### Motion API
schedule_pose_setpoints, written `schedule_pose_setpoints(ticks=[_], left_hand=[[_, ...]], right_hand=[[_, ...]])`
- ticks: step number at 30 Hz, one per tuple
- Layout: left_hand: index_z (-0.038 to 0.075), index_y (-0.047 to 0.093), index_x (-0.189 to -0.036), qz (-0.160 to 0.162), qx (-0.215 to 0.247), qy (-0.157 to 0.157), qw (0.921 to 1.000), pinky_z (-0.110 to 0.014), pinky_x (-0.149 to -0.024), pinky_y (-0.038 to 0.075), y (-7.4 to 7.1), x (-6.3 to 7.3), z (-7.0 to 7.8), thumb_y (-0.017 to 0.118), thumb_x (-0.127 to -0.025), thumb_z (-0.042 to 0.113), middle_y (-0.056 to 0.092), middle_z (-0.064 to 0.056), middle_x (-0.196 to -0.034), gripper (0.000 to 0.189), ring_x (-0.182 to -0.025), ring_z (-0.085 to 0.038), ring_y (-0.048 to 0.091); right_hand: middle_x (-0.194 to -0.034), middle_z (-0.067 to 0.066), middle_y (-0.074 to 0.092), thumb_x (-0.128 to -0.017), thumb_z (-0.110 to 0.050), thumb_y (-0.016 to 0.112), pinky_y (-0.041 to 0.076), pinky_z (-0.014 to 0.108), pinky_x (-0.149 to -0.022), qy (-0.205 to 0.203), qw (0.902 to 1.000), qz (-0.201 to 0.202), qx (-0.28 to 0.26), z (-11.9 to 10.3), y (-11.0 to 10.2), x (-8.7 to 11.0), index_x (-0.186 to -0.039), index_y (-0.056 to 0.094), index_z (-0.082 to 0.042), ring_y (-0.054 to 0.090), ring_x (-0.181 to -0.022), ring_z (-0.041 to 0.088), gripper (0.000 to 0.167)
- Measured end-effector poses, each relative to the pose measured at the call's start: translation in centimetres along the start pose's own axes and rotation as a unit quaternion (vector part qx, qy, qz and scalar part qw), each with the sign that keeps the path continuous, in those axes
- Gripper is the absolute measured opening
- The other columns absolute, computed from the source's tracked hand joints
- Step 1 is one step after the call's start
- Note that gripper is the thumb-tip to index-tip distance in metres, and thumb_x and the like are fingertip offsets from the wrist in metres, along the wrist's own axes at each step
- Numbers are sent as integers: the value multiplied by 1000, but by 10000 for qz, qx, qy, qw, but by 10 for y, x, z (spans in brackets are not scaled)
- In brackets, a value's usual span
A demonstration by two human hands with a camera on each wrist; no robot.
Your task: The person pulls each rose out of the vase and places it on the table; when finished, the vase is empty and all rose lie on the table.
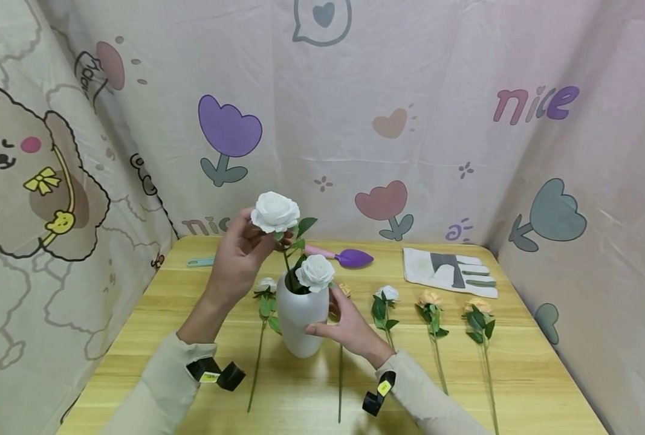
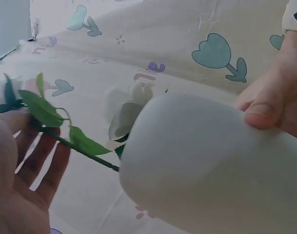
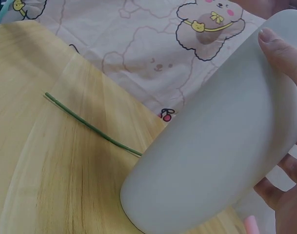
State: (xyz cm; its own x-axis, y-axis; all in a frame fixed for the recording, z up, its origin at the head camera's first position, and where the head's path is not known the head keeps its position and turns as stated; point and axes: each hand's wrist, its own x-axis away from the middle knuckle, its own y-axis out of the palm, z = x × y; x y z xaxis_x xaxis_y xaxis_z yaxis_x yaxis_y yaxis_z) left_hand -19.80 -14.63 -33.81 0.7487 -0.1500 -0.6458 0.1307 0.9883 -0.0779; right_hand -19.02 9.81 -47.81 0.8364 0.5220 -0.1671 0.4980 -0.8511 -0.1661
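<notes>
A white vase [image 1: 300,323] stands near the middle of the wooden table, its mouth facing up. My right hand [image 1: 351,326] grips its side, thumb across the front and fingers around the back. One white rose [image 1: 315,273] leans over the rim, its stem inside the vase. My left hand [image 1: 235,260] pinches the stem of a taller white rose [image 1: 275,212] just below the bloom. In the left wrist view, this green stem [image 2: 85,152] runs from my fingers to the vase mouth; its lower end is hidden inside.
White roses [image 1: 387,294] and yellow roses [image 1: 430,298] lie in a row on the table [image 1: 219,417], stems toward me. Behind the vase are a purple trowel [image 1: 355,258] and a teal handle [image 1: 199,262]. A white and grey glove [image 1: 447,272] lies back right. Printed curtains [image 1: 322,121] enclose the table.
</notes>
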Motion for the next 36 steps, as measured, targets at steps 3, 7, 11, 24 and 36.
schedule_pose_setpoints(ticks=[3,7,11,24,36], left_hand=[[-8,49,-150,-166,-311,-167,9992,-22,-97,63,-2,0,2,63,-102,-14,70,14,-128,50,-111,-5,74],[-6,54,-149,-102,-422,-433,9981,-21,-100,62,-4,0,2,66,-102,-12,73,19,-123,49,-111,-4,74],[3,59,-133,461,23,-505,9977,-22,-94,65,-5,-4,0,67,-101,-12,79,14,-117,36,-110,-7,77],[-5,62,-131,914,41,-227,9955,-24,-94,63,-9,-7,-7,56,-106,-10,71,2,-128,27,-114,-15,69],[14,34,-170,135,-572,-547,9968,-22,-91,65,-4,-2,-13,71,-98,-12,39,-7,-168,84,-124,-11,64]], right_hand=[[-159,11,55,-93,-45,88,47,61,-122,12,10000,-13,4,0,0,0,-169,32,-26,59,-142,34,96],[-159,11,55,-93,-45,88,46,62,-122,1,10000,-17,1,0,0,0,-169,32,-26,59,-141,34,97],[-158,11,56,-93,-45,88,47,62,-121,-31,10000,-14,32,1,0,-1,-169,32,-27,59,-141,33,96],[-156,12,58,-91,-40,90,47,63,-121,26,10000,36,78,2,1,-1,-169,32,-32,59,-141,33,98],[-158,7,57,-93,-35,89,46,62,-121,87,9999,48,-5,2,0,-1,-166,36,-31,59,-141,32,90]])
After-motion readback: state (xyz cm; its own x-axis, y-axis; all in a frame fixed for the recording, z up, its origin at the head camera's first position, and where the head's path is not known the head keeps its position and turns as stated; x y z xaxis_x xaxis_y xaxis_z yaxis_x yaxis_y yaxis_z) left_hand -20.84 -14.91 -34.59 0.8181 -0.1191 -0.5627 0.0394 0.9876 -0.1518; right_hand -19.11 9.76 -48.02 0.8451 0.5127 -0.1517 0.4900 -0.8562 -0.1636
